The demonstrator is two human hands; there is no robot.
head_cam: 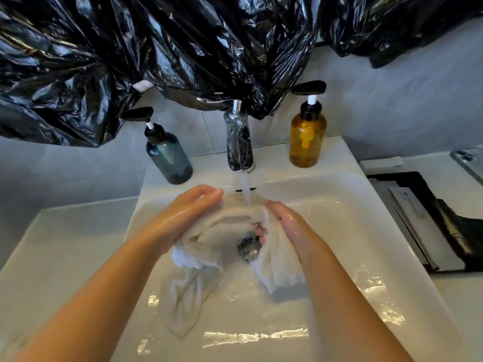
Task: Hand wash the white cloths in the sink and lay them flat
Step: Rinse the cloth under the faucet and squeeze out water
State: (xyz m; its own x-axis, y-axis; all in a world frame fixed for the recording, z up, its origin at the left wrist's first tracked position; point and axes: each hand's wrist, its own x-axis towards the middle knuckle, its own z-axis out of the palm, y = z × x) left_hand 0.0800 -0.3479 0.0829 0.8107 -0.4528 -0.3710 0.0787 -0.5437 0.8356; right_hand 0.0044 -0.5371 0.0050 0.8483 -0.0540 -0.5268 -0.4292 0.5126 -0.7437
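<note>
A wet white cloth (230, 218) hangs stretched between my two hands over the white sink (339, 231), right under the running water of the chrome tap (239, 142). My left hand (183, 215) holds the cloth's left side, its fingers laid fairly straight over the top edge. My right hand (285, 226) grips the right side, with fingertips curled through the fabric near the drain (249, 248). A second wet white cloth (185, 299) lies crumpled on the sink floor below my left wrist.
A dark teal pump bottle (168, 158) stands left of the tap and an amber pump bottle (308, 137) right of it. Black plastic sheeting (156, 48) hangs above. A black tray with flat items (428, 226) sits on the counter at the right.
</note>
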